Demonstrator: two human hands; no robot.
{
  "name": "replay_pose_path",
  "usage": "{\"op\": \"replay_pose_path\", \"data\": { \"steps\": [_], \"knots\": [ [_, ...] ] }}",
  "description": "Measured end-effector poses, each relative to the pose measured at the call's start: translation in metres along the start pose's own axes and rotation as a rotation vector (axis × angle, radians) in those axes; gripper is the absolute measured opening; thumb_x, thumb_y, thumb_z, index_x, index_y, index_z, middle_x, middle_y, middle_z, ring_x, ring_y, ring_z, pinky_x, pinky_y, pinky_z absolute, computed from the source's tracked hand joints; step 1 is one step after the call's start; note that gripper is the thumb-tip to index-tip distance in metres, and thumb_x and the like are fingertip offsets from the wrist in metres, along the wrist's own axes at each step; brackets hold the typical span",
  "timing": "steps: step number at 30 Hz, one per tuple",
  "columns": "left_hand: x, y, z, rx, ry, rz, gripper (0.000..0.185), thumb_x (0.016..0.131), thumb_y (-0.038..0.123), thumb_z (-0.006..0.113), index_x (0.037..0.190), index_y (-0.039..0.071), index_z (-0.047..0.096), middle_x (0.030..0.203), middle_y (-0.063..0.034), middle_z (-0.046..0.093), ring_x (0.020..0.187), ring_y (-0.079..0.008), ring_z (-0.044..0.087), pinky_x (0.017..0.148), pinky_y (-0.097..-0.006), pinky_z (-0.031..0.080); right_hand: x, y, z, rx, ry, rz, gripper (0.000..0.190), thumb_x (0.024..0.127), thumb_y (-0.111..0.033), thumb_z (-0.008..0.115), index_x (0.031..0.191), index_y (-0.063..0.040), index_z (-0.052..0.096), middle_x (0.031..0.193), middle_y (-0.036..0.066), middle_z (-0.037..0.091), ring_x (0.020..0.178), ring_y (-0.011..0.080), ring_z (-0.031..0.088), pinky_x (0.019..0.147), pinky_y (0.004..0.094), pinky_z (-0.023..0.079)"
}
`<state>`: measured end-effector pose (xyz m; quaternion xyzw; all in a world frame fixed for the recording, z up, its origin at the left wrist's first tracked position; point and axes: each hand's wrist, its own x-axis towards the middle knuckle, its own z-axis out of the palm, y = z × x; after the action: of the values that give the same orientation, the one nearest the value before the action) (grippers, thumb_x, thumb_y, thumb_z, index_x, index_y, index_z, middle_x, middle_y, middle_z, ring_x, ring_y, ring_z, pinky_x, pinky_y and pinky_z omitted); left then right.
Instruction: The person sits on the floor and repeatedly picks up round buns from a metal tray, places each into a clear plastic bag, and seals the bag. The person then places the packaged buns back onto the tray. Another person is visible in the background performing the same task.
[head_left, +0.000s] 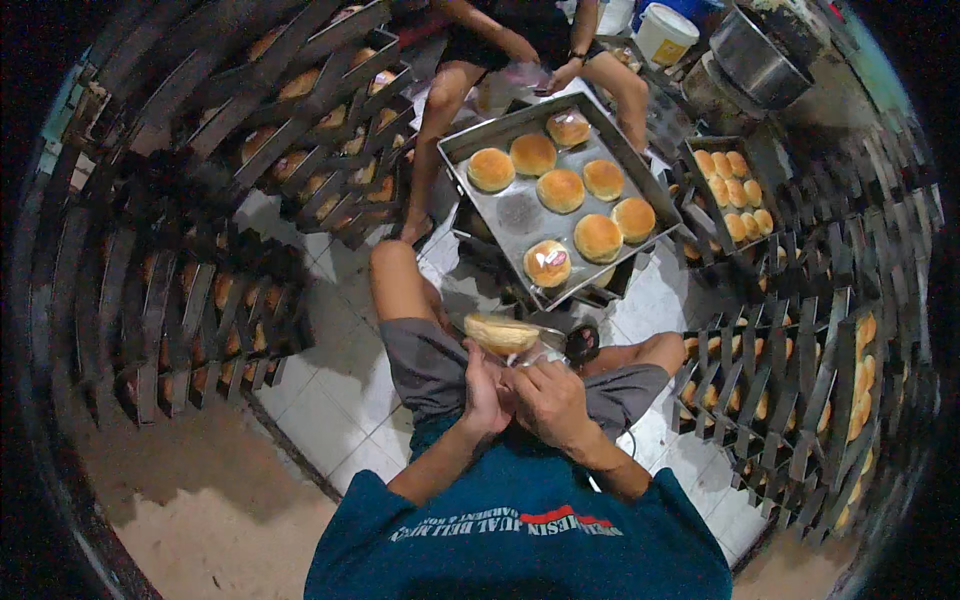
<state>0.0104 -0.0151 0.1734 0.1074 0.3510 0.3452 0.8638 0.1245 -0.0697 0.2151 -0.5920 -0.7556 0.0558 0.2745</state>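
Observation:
A round bread bun (501, 334) in clear plastic is held on its side just above my left hand (487, 390), whose thumb points up towards it. My right hand (550, 397) pinches the gathered plastic wrap (531, 355) at the bun's near side. Beyond both hands, a square metal tray (517, 214) holds several round golden buns (560, 190). The bun at its near corner (547, 263) is in clear film with a printed label, and the one at the far corner (568, 128) also looks wrapped.
Another person (517, 45) sits across the tray, hands near clear plastic. Stacked metal trays of bread (330, 127) rise on the left and right (780, 375). A smaller tray of rolls (731, 187), a white bucket (666, 34) and a steel pot (759, 60) stand at the upper right.

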Motion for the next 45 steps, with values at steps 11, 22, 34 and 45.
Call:
{"op": "replay_pose_path", "data": {
  "steps": [11, 22, 34, 45],
  "knots": [
    [0.018, 0.015, -0.025, -0.027, -0.182, 0.314, 0.064, 0.101, 0.052, 0.026, 0.144, 0.006, 0.03, 0.137, -0.0176, 0.046, 0.121, -0.0352, 0.053, 0.096, -0.0552, 0.05, 0.011, -0.033, -0.037, 0.485, -0.225, 0.088, 0.053, 0.085, -0.013, 0.067, 0.135, -0.007, 0.049, 0.103, 0.018, 0.061, 0.077, 0.0315, 0.067, 0.057, 0.0351, 0.055],
    [0.019, 0.04, 0.0, -0.09, 0.093, 0.325, 0.06, 0.1, 0.053, 0.037, 0.141, 0.009, 0.038, 0.135, -0.0125, 0.051, 0.12, -0.0266, 0.055, 0.099, -0.0403, 0.05, -0.016, -0.037, 0.026, 0.309, 0.146, -0.085, 0.037, 0.075, -0.01, 0.07, 0.111, -0.004, 0.065, 0.061, 0.004, 0.055, 0.05, 0.0219, 0.055, 0.046, 0.0359, 0.044],
    [-0.009, 0.046, 0.016, -0.136, 0.026, 0.162, 0.057, 0.101, 0.053, 0.035, 0.138, 0.011, 0.045, 0.132, -0.0121, 0.054, 0.117, -0.0279, 0.057, 0.097, -0.0445, 0.05, 0.018, 0.024, -0.018, 0.184, 0.233, 0.002, 0.045, 0.069, -0.002, 0.075, 0.113, -0.008, 0.065, 0.114, 0.018, 0.064, 0.099, 0.0335, 0.064, 0.083, 0.0399, 0.051],
    [-0.008, 0.019, -0.018, 0.703, 0.201, 0.813, 0.021, 0.088, 0.012, 0.07, 0.103, -0.002, 0.064, 0.091, -0.0045, 0.065, 0.086, -0.0085, 0.058, 0.078, -0.0237, 0.047, 0.029, 0.006, 0.004, 0.447, 0.52, 0.302, 0.022, 0.074, 0.007, 0.07, 0.095, 0.001, 0.069, 0.089, 0.014, 0.07, 0.079, 0.0257, 0.068, 0.068, 0.0314, 0.053]
  ]
}}
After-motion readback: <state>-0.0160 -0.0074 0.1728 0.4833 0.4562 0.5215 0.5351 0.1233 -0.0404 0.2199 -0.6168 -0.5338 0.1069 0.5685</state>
